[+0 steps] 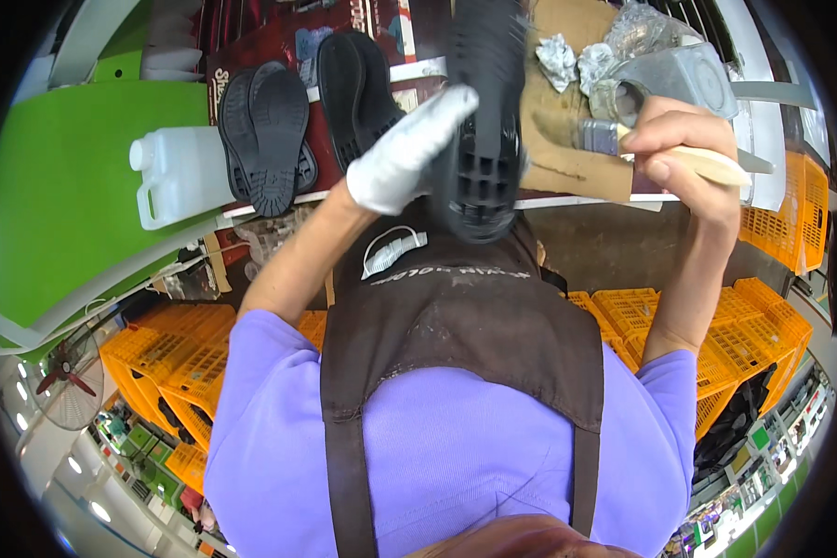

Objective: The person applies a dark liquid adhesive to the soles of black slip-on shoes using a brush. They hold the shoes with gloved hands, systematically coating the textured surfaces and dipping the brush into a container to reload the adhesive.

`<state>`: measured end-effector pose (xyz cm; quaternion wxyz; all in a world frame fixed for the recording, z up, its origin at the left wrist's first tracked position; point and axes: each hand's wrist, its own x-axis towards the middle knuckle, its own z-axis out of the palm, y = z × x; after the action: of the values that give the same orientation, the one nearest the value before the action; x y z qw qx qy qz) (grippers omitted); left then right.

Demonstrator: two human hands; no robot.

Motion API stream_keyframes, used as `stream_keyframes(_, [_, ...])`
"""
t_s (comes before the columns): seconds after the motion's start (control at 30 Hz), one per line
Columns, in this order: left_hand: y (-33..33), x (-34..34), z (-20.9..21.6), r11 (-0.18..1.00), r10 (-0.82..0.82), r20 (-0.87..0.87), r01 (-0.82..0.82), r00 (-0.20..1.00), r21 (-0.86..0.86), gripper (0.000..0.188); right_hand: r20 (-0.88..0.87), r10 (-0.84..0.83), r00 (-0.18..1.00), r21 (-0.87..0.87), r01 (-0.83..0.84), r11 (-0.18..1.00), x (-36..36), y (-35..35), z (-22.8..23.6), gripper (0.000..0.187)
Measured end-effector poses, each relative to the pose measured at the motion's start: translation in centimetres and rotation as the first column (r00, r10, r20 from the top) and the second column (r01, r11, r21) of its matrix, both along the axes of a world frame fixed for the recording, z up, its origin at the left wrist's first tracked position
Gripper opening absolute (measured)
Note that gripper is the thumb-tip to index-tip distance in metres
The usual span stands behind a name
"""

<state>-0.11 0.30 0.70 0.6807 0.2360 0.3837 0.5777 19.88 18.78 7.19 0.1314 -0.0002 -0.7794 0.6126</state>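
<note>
1 blk sole [488, 121], L grip [402, 158]; apron [465, 325] w/ wht lettering [454, 272].

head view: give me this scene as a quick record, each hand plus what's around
left hand: in a white glove, holding a long black shoe sole, blurred
right hand: bare, holding a flat brush with a pale wooden handle
near the brush: translucent grey plastic container, brown cardboard sheet
left of the held sole: more black soles, white plastic jug with a handle
clothing: purple short-sleeved shirt, dark brown apron
lower down, both sides: orange plastic crates
unclear: whether the bristles touch anything
</note>
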Motion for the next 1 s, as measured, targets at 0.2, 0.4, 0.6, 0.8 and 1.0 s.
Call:
stream_keyframes(0.2, [0.4,0.8,-0.5,0.872,0.454,-0.700,-0.113,0.551,0.476,0.058,-0.312,-0.460,0.831,-0.208,0.413,0.887,0.1,-5.3,-2.4,0.031])
stream_keyframes(0.4, [0.4,2.5,-0.4,0.908,0.409,-0.662,-0.207,0.628,0.364,0.066,-0.465,-0.494,0.735,0.290,0.654,0.699,-2.2,-8.9,-3.1,0.042])
stream_keyframes(0.6, [-0.6,2.4,-4.0,0.934,0.250,-0.188,-0.186,0.950,0.305,0.049,-0.442,-0.409,0.798,0.283,0.557,0.781,-4.4,-11.0,-2.5,0.024])
stream_keyframes(0.8, [-1.1,3.3,-4.9,0.972,0.117,0.001,-0.115,0.993,0.203,0.040,-0.476,-0.385,0.791,0.161,0.509,0.846,-6.2,-11.4,-2.4,0.015])
stream_keyframes(1.0, [-1.0,3.8,-3.8,0.991,0.054,0.096,-0.064,0.994,0.113,0.031,-0.458,-0.294,0.839,0.137,0.393,0.909,-7.2,-10.4,-2.1,0.014])
